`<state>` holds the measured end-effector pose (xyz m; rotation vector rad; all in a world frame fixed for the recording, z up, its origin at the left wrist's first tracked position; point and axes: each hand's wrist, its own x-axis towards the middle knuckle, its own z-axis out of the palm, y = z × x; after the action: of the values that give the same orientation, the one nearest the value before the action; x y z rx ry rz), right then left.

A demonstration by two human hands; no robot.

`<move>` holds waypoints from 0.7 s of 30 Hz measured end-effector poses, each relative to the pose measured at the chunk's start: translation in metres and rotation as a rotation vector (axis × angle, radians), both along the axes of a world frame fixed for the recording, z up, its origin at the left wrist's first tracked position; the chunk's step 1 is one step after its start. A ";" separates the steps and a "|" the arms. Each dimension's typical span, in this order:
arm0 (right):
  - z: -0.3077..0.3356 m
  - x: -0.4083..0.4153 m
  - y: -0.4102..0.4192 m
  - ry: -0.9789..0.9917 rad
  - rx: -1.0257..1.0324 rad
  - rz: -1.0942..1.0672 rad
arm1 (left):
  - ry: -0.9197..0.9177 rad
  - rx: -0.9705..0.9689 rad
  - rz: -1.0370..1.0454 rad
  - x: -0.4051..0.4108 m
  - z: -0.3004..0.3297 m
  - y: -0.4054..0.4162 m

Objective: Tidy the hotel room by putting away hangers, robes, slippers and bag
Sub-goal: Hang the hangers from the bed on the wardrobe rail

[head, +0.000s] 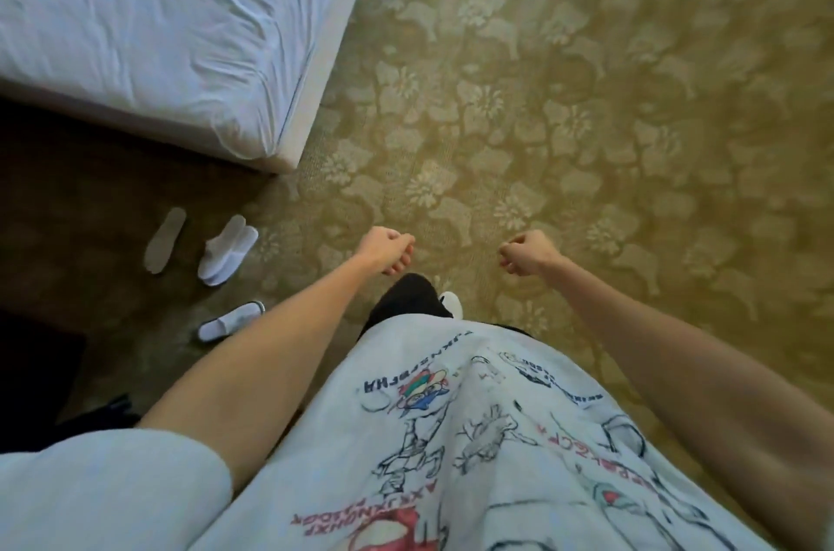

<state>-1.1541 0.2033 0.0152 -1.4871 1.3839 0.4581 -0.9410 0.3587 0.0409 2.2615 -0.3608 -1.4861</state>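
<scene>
Three white slippers (228,249) (one sole-up) on carpet (586,99)

A hotel bedroom: white disposable slippers (227,249) lie beside a white-sheeted bed (149,22) on olive floral-patterned carpet (564,99).

Stacked pair of white slippers (228,249) on carpet, overturned slipper (165,240) just left, another slipper (231,320) nearer
</scene>
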 end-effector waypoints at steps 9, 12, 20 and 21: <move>0.036 0.201 -0.128 -0.244 -0.042 0.170 | 0.021 0.136 0.090 0.113 -0.041 -0.050; 0.039 0.264 -0.188 -0.259 -0.067 0.237 | 0.028 0.155 0.129 0.170 -0.050 -0.095; 0.057 0.361 -0.363 -0.089 -0.163 0.307 | 0.029 0.041 0.123 0.320 -0.018 -0.290; 0.058 0.368 -0.384 -0.067 -0.174 0.294 | 0.026 0.014 0.113 0.335 -0.012 -0.315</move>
<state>-0.7860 -0.1808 0.0735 -1.8434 1.1806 0.4746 -0.6058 0.0435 0.0286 2.2320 -0.2122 -1.4635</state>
